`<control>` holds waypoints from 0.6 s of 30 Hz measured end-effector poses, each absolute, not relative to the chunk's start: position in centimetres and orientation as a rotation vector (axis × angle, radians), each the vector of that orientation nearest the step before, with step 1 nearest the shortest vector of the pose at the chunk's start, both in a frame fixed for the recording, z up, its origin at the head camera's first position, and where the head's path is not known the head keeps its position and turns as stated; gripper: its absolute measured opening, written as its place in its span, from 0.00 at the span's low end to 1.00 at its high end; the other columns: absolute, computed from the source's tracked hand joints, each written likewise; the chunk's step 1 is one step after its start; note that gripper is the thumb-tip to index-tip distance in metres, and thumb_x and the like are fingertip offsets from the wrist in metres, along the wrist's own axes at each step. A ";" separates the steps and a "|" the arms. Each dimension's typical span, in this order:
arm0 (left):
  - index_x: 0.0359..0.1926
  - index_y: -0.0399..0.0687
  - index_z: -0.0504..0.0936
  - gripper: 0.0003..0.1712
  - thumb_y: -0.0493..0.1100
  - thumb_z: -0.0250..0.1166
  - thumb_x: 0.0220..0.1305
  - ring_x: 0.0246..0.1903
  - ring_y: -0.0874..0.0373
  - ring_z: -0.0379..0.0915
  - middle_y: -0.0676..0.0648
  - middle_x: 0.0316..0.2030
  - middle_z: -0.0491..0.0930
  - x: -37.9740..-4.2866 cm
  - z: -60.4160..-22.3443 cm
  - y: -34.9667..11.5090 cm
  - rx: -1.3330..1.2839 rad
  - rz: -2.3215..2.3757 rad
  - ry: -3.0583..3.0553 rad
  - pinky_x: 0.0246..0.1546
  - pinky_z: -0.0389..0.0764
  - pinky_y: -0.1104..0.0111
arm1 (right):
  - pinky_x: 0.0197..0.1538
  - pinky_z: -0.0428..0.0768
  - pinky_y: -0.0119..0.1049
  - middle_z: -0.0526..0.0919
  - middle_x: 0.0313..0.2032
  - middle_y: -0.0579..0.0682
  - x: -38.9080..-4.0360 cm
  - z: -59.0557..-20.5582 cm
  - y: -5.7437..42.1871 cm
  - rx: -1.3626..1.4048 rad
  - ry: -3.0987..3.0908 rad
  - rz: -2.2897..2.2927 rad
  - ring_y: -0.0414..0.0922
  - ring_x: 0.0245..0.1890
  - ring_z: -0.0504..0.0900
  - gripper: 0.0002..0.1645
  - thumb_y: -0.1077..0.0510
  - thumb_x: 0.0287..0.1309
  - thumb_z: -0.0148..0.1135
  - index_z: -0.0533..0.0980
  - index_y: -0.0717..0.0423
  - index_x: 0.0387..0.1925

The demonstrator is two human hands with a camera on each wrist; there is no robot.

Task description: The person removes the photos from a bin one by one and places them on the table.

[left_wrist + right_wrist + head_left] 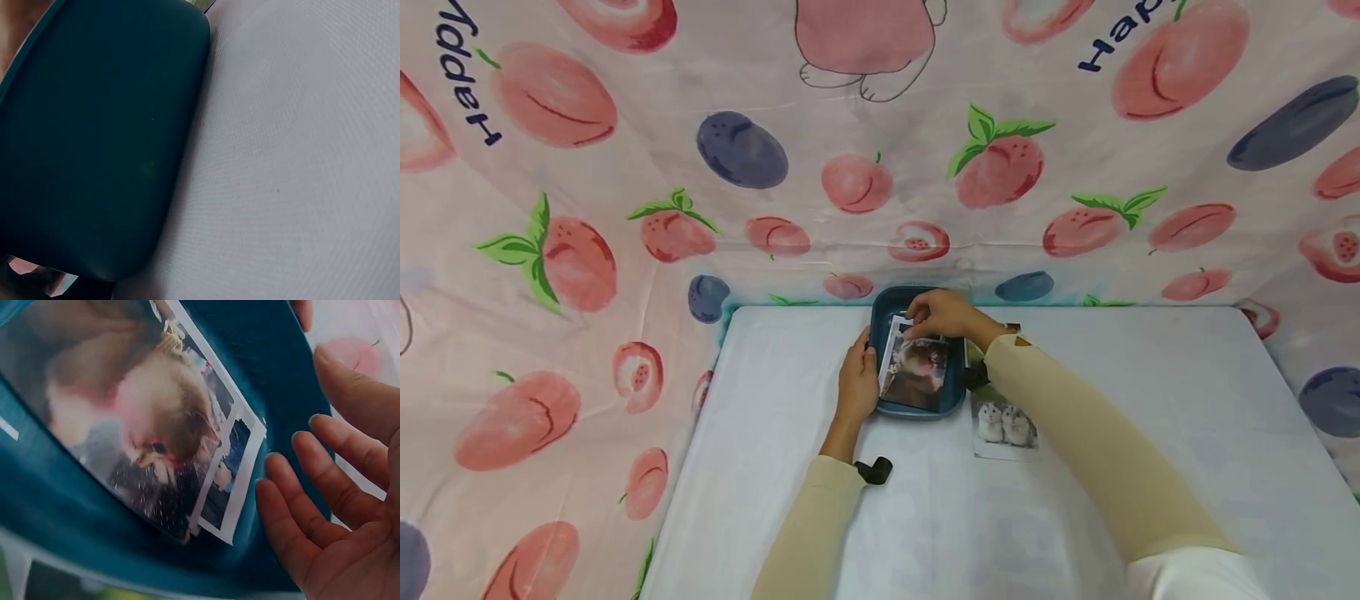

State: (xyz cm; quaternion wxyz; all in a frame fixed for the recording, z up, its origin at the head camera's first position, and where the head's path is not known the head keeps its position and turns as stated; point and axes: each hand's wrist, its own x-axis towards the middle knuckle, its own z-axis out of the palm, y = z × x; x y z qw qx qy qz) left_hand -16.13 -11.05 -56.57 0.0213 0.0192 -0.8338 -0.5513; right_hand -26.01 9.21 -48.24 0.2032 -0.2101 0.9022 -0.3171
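fruit-print cloth (857,100) backs the bench (797,367). left hand (857,379) has fingers clamped on the tray (957,382); right hand (951,314) arches over photos (917,367), fingers apart.

We find the tray (262,344) a deep teal, and the photo print (156,400) brown, pink and black with white edging. Our surface (1150,375) is plain white. The cloth (917,125) is pale pink, patterned with coral-red fruit (556,93), green leaves (512,250) and dark blue ovals (742,150); both sleeves (1075,425) are a soft khaki yellow.
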 end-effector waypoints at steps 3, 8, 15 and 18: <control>0.78 0.48 0.61 0.28 0.45 0.43 0.83 0.71 0.44 0.65 0.38 0.71 0.69 -16.1 -56.4 -11.1 0.048 -1.720 -2.575 0.73 0.63 0.46 | 0.48 0.83 0.44 0.89 0.45 0.54 -26.3 -48.7 8.5 -0.551 2.511 -0.865 0.49 0.43 0.85 0.26 0.48 0.57 0.75 0.82 0.58 0.53; 0.78 0.47 0.61 0.28 0.44 0.43 0.83 0.68 0.43 0.68 0.37 0.70 0.70 -15.9 -56.4 -11.1 0.036 -1.735 -2.561 0.71 0.65 0.46 | 0.50 0.83 0.43 0.89 0.44 0.52 -26.5 -49.6 7.6 -0.547 2.514 -0.797 0.48 0.42 0.85 0.24 0.47 0.57 0.75 0.84 0.56 0.51; 0.79 0.49 0.60 0.28 0.46 0.42 0.83 0.71 0.45 0.65 0.40 0.73 0.67 -16.1 -56.5 -11.1 0.060 -1.745 -2.575 0.74 0.62 0.47 | 0.50 0.84 0.41 0.88 0.43 0.52 -26.4 -50.4 7.2 -0.506 2.502 -0.730 0.46 0.41 0.84 0.24 0.48 0.56 0.76 0.84 0.57 0.51; 0.79 0.50 0.60 0.28 0.46 0.43 0.83 0.70 0.46 0.65 0.41 0.73 0.67 -16.1 -56.4 -11.1 0.063 -1.748 -2.572 0.74 0.63 0.47 | 0.48 0.84 0.40 0.89 0.41 0.52 -26.5 -50.6 7.2 -0.503 2.508 -0.726 0.46 0.39 0.84 0.24 0.48 0.56 0.76 0.85 0.57 0.50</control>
